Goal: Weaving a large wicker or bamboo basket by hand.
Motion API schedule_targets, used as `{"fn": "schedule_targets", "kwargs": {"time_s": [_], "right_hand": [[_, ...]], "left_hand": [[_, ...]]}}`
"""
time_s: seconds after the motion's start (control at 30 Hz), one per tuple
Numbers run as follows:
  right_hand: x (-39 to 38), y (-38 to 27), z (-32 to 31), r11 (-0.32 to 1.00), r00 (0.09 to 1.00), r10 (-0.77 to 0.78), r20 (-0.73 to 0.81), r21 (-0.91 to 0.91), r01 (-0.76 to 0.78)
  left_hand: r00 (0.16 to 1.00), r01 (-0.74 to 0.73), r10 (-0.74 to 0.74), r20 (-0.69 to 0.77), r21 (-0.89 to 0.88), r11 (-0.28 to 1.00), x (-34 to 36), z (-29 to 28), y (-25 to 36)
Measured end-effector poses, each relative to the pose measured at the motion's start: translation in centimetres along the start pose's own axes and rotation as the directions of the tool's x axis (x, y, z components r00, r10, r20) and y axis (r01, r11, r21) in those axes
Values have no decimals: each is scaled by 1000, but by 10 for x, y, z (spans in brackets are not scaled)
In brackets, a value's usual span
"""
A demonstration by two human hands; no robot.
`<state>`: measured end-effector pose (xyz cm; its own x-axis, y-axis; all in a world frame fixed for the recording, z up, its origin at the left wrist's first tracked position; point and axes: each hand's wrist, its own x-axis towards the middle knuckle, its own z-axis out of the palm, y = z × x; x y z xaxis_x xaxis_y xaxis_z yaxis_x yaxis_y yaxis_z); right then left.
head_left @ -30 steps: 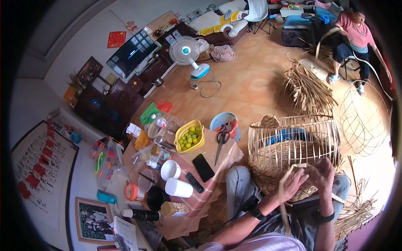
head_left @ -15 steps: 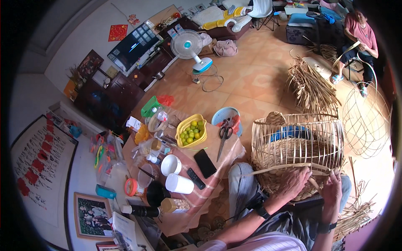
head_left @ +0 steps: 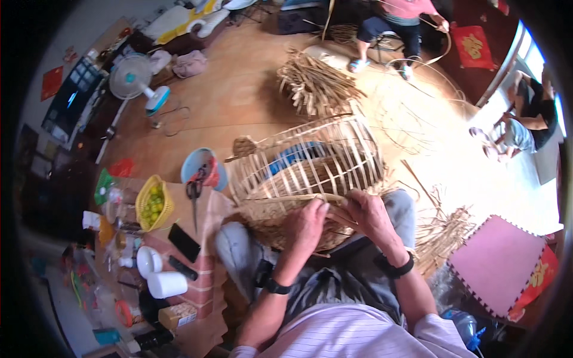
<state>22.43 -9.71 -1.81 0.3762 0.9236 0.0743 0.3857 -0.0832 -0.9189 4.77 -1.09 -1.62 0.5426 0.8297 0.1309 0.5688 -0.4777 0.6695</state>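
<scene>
Tan floor spreads around you, and a partly woven basket stands just before your lap.
Your left hand and your right hand are near each other at the basket's close side, both with fingers pinched narrow on a pale flat strip. Beyond the basket lies a bundle of dry stalks. At your left, the tabletop carries scissors and a yellow fruit basket.

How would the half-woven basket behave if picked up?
The half-woven basket is probably light for its size, given the open gaps between its thin slats. Those bare slats may flex if squeezed; the densely woven section should feel stiffer.
</scene>
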Motion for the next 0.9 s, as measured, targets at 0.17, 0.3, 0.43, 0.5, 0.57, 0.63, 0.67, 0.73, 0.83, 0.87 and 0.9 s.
{"fn": "schedule_targets", "kwargs": {"time_s": [0.17, 0.3, 0.43, 0.5, 0.57, 0.63, 0.67, 0.73, 0.83, 0.87, 0.9], "right_hand": [[-5, 20, -40, 471, 872, 489, -29, 850, -235], [1, 18, -34, 889, 967, 239, -88, 420, -182], [22, 16, -33, 1000, 988, 2, -152, 17, 1], [31, 17, -28, 999, 992, 11, -128, -37, -16], [37, 18, -24, 999, 995, 44, -88, 4, -44], [37, 15, -25, 998, 996, 60, -72, 5, -60], [36, 14, -26, 997, 996, 75, -55, 2, -75], [36, 15, -25, 995, 994, 98, -45, 26, -97], [36, 26, -17, 994, 992, 99, -78, 58, -95], [35, 32, -13, 995, 990, 81, -119, 67, -74], [33, 37, -9, 995, 988, 85, -128, 62, -78]], "left_hand": [[1000, -11, 11, 19, -38, 999, 1, 7, -1], [999, -4, 7, 43, -78, 997, 3, 9, -9], [998, 14, -8, 70, -84, 996, 6, 0, -3], [998, 2, 2, 65, -59, 998, 6, 1, -2], [996, 20, -25, 90, 60, 998, 9, 1, 1], [995, -2, -5, 104, 63, 998, 13, 1, 4], [993, -24, 16, 115, 64, 998, 13, 1, 4], [991, -6, 8, 137, -16, 1000, 16, 1, -1], [992, -39, 53, 117, -124, 992, 15, 6, -8], [995, -65, 73, 71, -104, 992, 13, 11, -12], [995, -90, 93, 25, -83, 992, 11, 14, -14]]}}
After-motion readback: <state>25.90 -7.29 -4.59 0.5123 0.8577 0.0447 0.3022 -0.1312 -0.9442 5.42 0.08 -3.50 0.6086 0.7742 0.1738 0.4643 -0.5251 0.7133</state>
